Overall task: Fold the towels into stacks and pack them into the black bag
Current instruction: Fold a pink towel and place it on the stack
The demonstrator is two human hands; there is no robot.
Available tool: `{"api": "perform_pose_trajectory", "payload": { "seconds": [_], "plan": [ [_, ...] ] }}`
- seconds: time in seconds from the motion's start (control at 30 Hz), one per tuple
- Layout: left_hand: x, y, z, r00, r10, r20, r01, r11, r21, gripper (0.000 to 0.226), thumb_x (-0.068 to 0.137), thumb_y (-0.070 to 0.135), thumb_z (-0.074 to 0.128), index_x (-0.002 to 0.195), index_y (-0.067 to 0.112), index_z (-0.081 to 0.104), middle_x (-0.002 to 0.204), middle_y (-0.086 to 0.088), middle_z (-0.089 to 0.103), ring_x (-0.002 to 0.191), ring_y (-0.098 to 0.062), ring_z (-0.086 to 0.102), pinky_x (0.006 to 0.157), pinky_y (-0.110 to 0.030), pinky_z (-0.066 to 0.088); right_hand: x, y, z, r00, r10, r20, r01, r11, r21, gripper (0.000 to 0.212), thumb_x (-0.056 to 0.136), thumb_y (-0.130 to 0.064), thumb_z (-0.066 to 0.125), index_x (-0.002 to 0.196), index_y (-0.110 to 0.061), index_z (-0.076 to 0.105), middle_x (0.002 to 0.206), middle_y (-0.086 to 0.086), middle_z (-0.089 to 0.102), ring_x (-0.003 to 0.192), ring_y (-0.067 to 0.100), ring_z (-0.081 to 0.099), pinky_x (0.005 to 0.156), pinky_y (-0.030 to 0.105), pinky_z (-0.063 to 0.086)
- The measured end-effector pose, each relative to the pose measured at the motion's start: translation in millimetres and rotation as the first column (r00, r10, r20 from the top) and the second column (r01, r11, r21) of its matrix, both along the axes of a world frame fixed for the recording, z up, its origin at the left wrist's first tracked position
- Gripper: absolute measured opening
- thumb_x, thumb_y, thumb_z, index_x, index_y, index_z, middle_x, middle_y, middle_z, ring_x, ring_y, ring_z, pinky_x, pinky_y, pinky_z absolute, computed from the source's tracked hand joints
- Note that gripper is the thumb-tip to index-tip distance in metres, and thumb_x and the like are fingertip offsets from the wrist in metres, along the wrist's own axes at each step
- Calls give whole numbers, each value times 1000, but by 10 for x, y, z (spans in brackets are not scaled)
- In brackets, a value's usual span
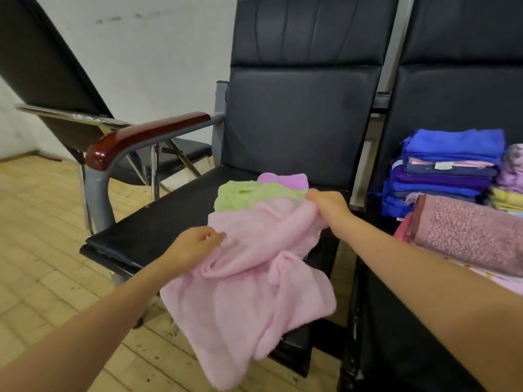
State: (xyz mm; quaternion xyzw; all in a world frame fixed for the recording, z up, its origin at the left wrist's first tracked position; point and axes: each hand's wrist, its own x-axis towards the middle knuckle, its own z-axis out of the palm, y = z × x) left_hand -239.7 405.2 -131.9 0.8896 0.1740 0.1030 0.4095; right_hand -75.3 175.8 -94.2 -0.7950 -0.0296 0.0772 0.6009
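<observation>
A light pink towel (249,281) lies crumpled over the front of a black chair seat (135,236), its lower part hanging off the edge. My left hand (195,244) pinches the towel's left edge. My right hand (329,206) grips its upper right corner. Under the pink towel, farther back on the seat, lie a green towel (243,193) and a purple-pink one (285,179). No black bag is in view.
On the neighbouring chair at right stand a stack of folded blue and purple towels (444,171), a speckled pink folded towel (475,239) and more pastel towels (512,176). A wooden armrest (141,137) borders the seat on the left. Wooden floor (42,250) lies left.
</observation>
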Motion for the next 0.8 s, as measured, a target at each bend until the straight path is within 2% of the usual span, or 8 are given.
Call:
{"api": "perform_pose_trajectory", "payload": {
  "seconds": [0.13, 0.23, 0.3, 0.4, 0.5, 0.63, 0.7, 0.8],
  "plan": [
    [49, -122, 92, 1000, 15, 26, -20, 977, 211, 39, 96, 41, 49, 75, 14, 68, 64, 6, 59, 61, -14, 53, 60, -30, 42, -44, -97, -202, 967, 253, -41, -237, 819, -523, 43, 83, -56, 63, 100, -19, 49, 98, -1, 51, 91, 21, 51, 74, 28, 38],
    [191, -11, 11, 981, 158, 116, -178, 965, 190, 34, 95, 33, 51, 81, 7, 68, 69, 1, 63, 65, -23, 58, 63, -38, 48, 10, -84, -216, 950, 270, 158, -97, 734, -672, 47, 83, -58, 58, 69, -15, 48, 70, -4, 50, 69, 19, 50, 56, 28, 32],
    [299, 132, -113, 965, 240, 106, -254, 955, 151, 28, 92, 24, 53, 85, 0, 66, 76, -13, 64, 64, -24, 53, 61, -37, 46, 35, -50, -224, 937, 244, 250, -31, 771, -636, 48, 84, -51, 60, 57, -18, 37, 56, -4, 41, 53, 15, 41, 48, 28, 25],
    [457, 333, -211, 949, 313, 39, -315, 940, 130, 26, 90, 19, 52, 68, 4, 56, 67, -17, 49, 61, -20, 40, 58, -34, 37, 83, 15, -278, 955, 194, 224, -35, 824, -566, 43, 88, -45, 59, 64, -15, 40, 62, -3, 43, 59, 16, 44, 48, 27, 25],
    [650, 439, -287, 941, 337, -38, -330, 936, 122, 33, 94, 33, 50, 73, 9, 55, 67, -9, 48, 63, -20, 43, 63, -35, 39, 202, 89, -385, 982, 142, 126, -63, 870, -489, 35, 88, -43, 60, 87, -8, 55, 79, 0, 52, 78, 22, 52, 56, 29, 32],
    [850, 384, -393, 888, 405, -217, -383, 914, 134, 57, 87, 63, 46, 89, 8, 61, 87, -10, 61, 90, -30, 60, 76, -37, 49, 332, 195, -527, 978, 153, 142, -91, 923, -373, 33, 86, -28, 64, 63, -13, 46, 64, -1, 47, 59, 16, 45, 51, 28, 29],
    [927, 307, -407, 871, 400, -286, -375, 916, 141, 51, 84, 60, 51, 93, 11, 61, 93, -10, 62, 92, -29, 60, 79, -36, 49, 337, 254, -532, 975, 142, 168, -106, 972, -210, 36, 87, -21, 64, 61, -15, 41, 62, -2, 42, 56, 13, 39, 52, 28, 28],
    [1088, 266, -326, 915, 345, -206, -378, 914, -147, 37, 91, 37, 56, 108, 4, 61, 100, -12, 62, 88, -26, 57, 76, -32, 45, 353, 269, -428, 943, 102, 316, -88, 994, -60, 30, 87, -18, 64, 65, -13, 44, 65, -3, 42, 58, 10, 38, 54, 23, 31]
  ]
}}
